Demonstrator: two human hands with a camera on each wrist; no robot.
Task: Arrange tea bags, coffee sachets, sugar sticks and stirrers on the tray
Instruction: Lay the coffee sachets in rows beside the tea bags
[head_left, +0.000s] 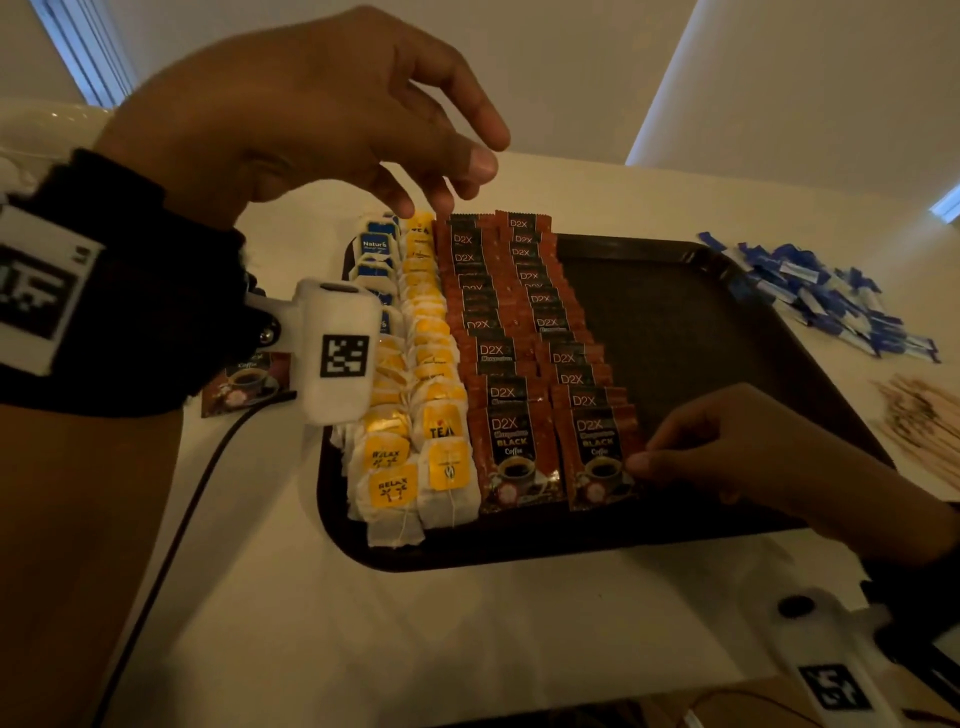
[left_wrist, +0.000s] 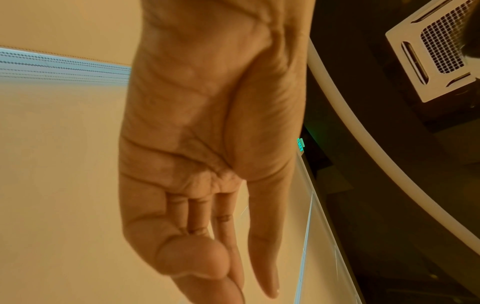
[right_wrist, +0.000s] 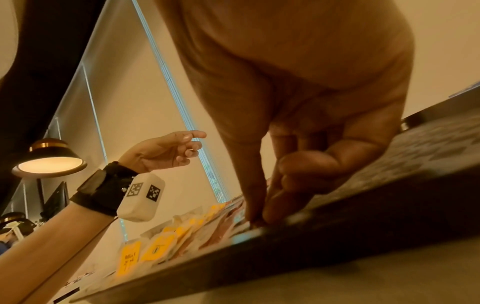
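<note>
White tabletop (head_left: 467, 623) under dim warm light carried the dark tray (head_left: 675, 312), with a pale wall behind it. At the tray's near edge the right hand (head_left: 769, 467) had its fingers curled, thumb and fingertips pinching the right edge of the nearest coffee sachet (head_left: 597, 457) in the second red column; the right-wrist view showed the fingertips (right_wrist: 255, 214) pressed down onto the packets at the rim. The left hand (head_left: 311, 114) hovered above the far end of the rows, fingers loosely bent and spread, holding nothing; the left-wrist view showed a bare palm.

Outward from that pinch, two columns of red coffee sachets (head_left: 498, 332) lay overlapped like shingles, just beside two columns of yellow-tagged tea bags (head_left: 431, 364) and some blue-tagged ones (head_left: 374, 244) at the far left. One more sachet (head_left: 244, 384) lay off the tray on the left. The tray's right half was bare. Blue sugar sticks (head_left: 821, 296) sat heaped on the table to the right, stirrers (head_left: 919, 421) nearer.

The step in hand looked like squaring up the last coffee column. Next, probably, the sugar sticks needed gathering and laying in a straight row beside the coffee, without disturbing the overlapped sachets.
</note>
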